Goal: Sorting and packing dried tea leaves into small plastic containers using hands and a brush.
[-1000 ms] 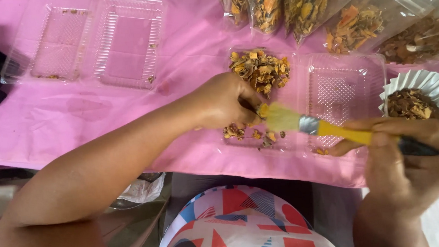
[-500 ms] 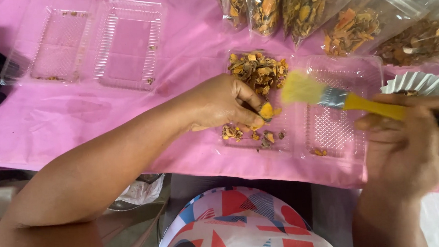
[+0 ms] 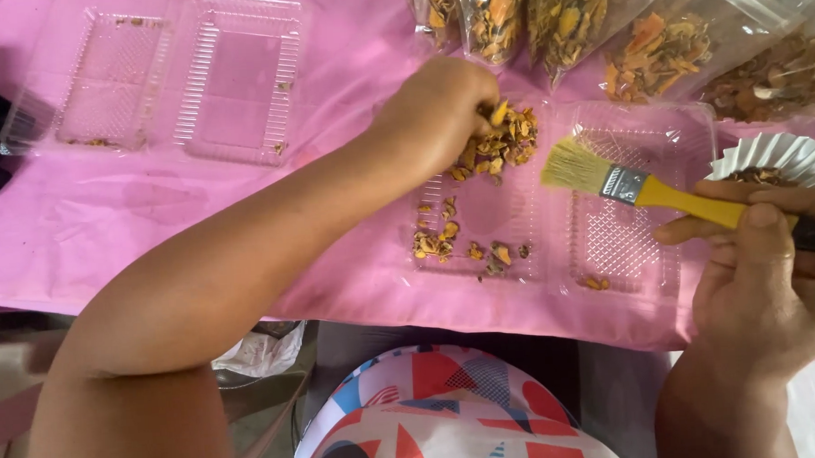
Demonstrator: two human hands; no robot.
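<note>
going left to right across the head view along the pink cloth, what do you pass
empty clear clamshell tray → left hand on the pile of dried orange pieces → yellow-bristled brush → right hand holding its handle, with the white fluted paper cup just above

Soft, even daylight fills the frame with hardly any shadows. Glare glints on the plastic bags (image 3: 692, 24) at upper right. The bottom left corner is blurred.
</note>
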